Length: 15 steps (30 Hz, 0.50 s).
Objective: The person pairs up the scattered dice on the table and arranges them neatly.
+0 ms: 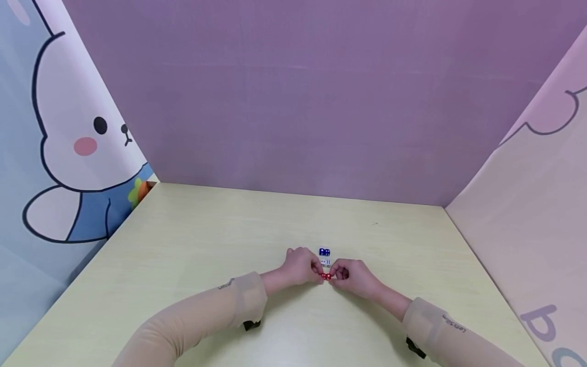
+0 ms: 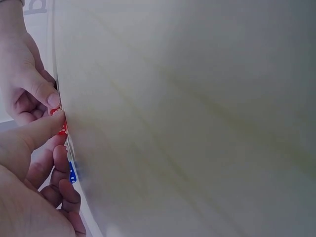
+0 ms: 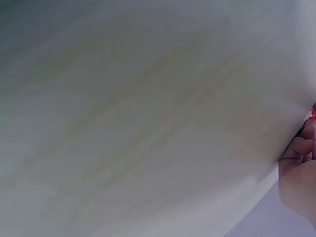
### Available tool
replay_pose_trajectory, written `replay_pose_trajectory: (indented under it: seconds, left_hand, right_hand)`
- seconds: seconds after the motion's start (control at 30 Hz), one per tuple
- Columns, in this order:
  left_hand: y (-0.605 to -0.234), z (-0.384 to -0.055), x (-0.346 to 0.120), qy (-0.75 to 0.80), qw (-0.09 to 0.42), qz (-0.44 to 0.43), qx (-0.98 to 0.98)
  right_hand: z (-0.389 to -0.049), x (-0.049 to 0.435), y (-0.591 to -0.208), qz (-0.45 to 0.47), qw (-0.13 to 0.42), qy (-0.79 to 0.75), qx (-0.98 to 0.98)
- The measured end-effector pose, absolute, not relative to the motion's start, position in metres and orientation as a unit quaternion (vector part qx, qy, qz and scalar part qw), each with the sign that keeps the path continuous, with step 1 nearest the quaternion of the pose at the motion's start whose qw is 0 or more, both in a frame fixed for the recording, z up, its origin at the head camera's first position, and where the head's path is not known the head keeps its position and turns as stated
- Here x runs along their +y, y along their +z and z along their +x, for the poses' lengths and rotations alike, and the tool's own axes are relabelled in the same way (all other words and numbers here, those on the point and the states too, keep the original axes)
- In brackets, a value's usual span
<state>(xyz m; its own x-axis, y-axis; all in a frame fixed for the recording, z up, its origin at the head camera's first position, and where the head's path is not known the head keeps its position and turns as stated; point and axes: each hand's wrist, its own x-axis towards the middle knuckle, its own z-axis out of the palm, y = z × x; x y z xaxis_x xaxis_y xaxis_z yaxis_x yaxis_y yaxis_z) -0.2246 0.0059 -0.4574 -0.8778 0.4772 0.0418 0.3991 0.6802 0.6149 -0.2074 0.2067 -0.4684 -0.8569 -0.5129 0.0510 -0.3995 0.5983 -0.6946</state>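
Two red dice [image 1: 326, 277] sit side by side on the table between my hands. My left hand [image 1: 300, 266] pinches the left one, its thumb and a finger around it in the left wrist view, where red [image 2: 63, 129] shows past the fingertip. From the other side my right hand [image 1: 356, 278] pinches the right red die, the other fingers curled. Just beyond stand two white dice [image 1: 325, 263], and behind them two blue dice [image 1: 324, 252]. In the right wrist view only part of a hand [image 3: 298, 173] and a sliver of red show at the edge.
The pale wooden table [image 1: 220, 219] meets a purple panel [image 1: 298, 102] at its far edge. A rabbit-printed panel [image 1: 87, 168] flanks the left side, and a pale printed panel [image 1: 527, 204] flanks the right.
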Motion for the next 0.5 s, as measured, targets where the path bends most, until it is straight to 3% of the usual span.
replay_pose_trajectory:
  seconds: [0.5]
  left_hand:
    - [-0.448, -0.226, 0.001, 0.319, 0.070, 0.237, 0.915]
  right_hand:
    - [-0.205, 0.209, -0.466, -0.247, 0.080, -0.365, 0.894]
